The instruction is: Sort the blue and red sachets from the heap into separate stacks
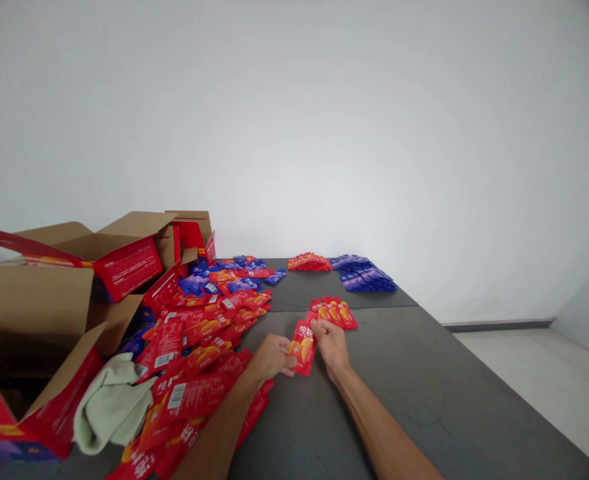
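Left hand (273,357) and right hand (331,343) pinch a red pouch (301,350) over the counter (419,373). Opposing holds likely steady it.

Left hand (273,357) and right hand (332,344) are both bare. Left forearm (227,423) and right forearm (377,427) are likewise uncovered as far as the lower edge of view, smooth in outline, narrow near the hand and broadening evenly above. Fingernail detail is too small to assess.

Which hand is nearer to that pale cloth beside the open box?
Left. The left hand is to the right of the cloth, across red packets; the right hand is farther right.
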Demonstrator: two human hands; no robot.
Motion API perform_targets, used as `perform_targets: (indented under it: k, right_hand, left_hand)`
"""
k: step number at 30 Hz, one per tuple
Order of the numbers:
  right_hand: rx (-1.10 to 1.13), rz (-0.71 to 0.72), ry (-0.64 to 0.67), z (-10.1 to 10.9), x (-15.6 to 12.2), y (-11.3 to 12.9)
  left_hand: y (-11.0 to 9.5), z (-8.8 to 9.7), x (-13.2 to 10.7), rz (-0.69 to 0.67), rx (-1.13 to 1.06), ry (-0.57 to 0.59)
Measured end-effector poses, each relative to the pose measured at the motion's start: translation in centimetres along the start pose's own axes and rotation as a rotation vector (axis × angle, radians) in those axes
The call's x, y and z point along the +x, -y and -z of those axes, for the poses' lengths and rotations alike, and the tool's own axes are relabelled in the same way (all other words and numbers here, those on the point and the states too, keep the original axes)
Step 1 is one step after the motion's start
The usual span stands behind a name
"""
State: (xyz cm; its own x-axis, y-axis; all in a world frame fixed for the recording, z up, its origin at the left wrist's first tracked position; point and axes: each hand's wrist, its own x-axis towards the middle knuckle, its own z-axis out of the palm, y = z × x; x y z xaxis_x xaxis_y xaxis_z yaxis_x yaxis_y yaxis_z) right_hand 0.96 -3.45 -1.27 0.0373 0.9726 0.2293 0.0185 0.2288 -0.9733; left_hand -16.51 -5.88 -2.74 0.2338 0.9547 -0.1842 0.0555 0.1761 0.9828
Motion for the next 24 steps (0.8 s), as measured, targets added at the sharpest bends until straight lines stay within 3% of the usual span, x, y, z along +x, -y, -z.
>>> perform_targets:
  k: [5,9,13,19,24]
  right_hand:
    - [-0.304,0.107,-0.059,1.9,1.6,0.0]
    - [-0.731,0.115,-0.160,3.6,3.0,-0.9]
    - [-1.045,0.074,-0.092,4.3,3.1,-2.2]
    - [-1.200,0.019,0.012,4.7,3.0,-3.0]
    - [-1.217,-0.055,0.048,5.2,3.2,-3.5]
  left_hand:
    - [-1.4,-0.6,0.9,0.027,-0.149,-0.126]
    - [-3.1,-1.8,2.9,0.027,-0.198,-0.262]
    - [-3.3,-3.5,5.8,0.082,-0.182,-0.398]
    - [-2.2,-5.2,9.1,0.114,-0.088,-0.464]
    - [-2.2,-5.0,9.6,0.088,0.139,-0.478]
